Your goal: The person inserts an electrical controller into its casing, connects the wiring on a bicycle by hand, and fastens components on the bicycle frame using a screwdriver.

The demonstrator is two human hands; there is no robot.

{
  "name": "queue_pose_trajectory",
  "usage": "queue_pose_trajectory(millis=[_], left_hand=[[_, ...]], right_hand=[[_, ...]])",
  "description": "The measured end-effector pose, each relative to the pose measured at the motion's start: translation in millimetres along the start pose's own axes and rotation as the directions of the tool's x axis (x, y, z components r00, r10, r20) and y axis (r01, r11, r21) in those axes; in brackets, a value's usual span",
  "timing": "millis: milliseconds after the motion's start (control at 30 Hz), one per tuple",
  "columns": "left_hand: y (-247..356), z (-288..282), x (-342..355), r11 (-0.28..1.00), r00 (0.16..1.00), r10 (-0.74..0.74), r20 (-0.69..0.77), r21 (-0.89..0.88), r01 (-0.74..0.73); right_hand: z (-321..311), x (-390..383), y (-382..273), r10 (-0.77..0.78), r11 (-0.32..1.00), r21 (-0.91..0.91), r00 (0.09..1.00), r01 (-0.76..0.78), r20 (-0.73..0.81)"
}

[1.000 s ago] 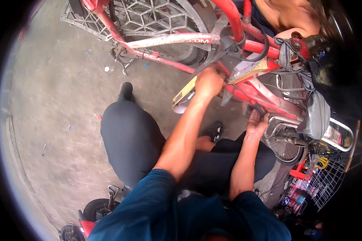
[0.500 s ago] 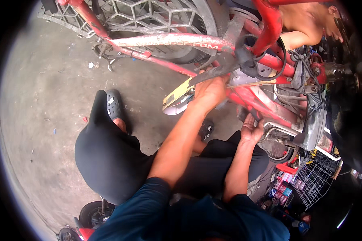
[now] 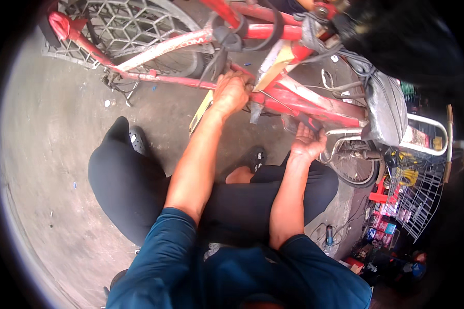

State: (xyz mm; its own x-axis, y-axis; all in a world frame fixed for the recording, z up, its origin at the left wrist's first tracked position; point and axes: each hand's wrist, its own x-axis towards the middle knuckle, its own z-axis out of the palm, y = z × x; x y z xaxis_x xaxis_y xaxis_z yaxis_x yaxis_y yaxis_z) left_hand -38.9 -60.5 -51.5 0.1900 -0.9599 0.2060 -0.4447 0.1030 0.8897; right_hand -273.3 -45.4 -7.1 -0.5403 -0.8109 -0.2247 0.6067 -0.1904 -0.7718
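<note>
A red bicycle frame (image 3: 288, 100) with worn paint stretches across the upper part of the view. My left hand (image 3: 233, 91) is closed by its lower tube, fingers wrapped round a long pale-yellow panel (image 3: 200, 112) that shows on both sides of it. The hand hides the panel's middle. From beside those fingers a thin dark rod (image 3: 276, 100) slants down across the frame; whether I hold it I cannot tell. My right hand (image 3: 308, 142) is palm up under the frame, fingers stretched out, their tips against a dark flat piece (image 3: 309, 122).
A wheel behind a grey lattice guard (image 3: 134, 31) is at upper left. On the right are a grey-covered part with cables (image 3: 386, 108), a second wheel (image 3: 353, 162), a wire basket (image 3: 420, 190) and small coloured boxes (image 3: 384, 224). My legs (image 3: 242, 206) are bent below my arms.
The view has shifted, and the bicycle now appears farther up and left. The panel is tilted more steeply by my left hand. The other person's upper body has mostly left the view.
</note>
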Motion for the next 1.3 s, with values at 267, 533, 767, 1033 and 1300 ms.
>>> queue_pose_trajectory(millis=[267, 533, 767, 1033, 1300], left_hand=[[31, 28, -47, 0.930, 0.856, -0.170, -0.489, -0.366, -0.025], [83, 90, -27, 0.317, 0.771, -0.487, 0.410, -0.739, 0.594], [90, 105, -14, 0.106, 0.702, -0.579, 0.414, -0.816, 0.568], [81, 109, -10, 0.077, 0.708, -0.559, 0.431, -0.823, 0.562], [76, 108, -17, 0.110, 0.682, -0.589, 0.434, -0.793, 0.599]], right_hand=[[-1, 0, 10, 0.031, 0.997, 0.062, 0.998, -0.035, 0.063], [-5, -5, 8, 0.048, 0.995, 0.086, 0.998, -0.050, 0.029], [-23, -13, 4, -0.004, 0.991, -0.133, 1.000, 0.007, 0.018], [-29, -37, -10, -0.160, 0.954, -0.265, 0.986, 0.141, -0.054], [-40, -40, -15, -0.150, 0.946, -0.282, 0.987, 0.160, 0.055]])
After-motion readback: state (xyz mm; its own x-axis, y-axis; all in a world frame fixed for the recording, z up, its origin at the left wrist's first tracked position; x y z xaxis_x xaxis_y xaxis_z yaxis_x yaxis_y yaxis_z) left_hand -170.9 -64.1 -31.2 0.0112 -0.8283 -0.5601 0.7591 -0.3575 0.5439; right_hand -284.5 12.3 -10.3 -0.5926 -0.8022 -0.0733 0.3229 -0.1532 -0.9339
